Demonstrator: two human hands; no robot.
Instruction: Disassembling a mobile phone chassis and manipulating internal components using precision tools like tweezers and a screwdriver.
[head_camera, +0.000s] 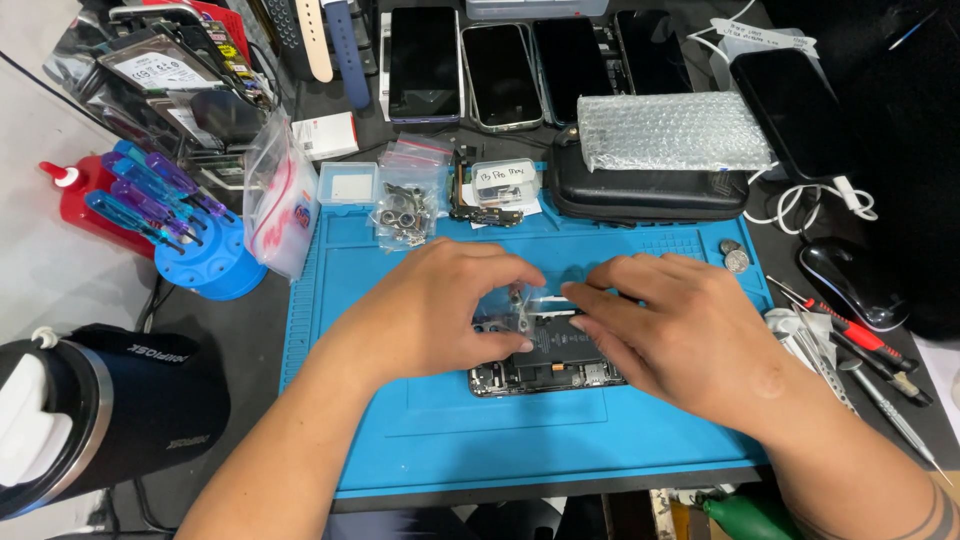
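At the centre of the frame, both hands work over an opened phone (545, 370) lying on the blue mat (420, 440). The left hand (440, 305) and right hand (680, 335) pinch a small clear bag (508, 305) between fingertips. The phone's insides are bare, so reassembly looks far off; screwdrivers (150, 195) wait at upper left.

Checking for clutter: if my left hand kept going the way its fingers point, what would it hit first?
The left hand points right, so it would first meet the right hand, fingertips almost touching above the opened phone.
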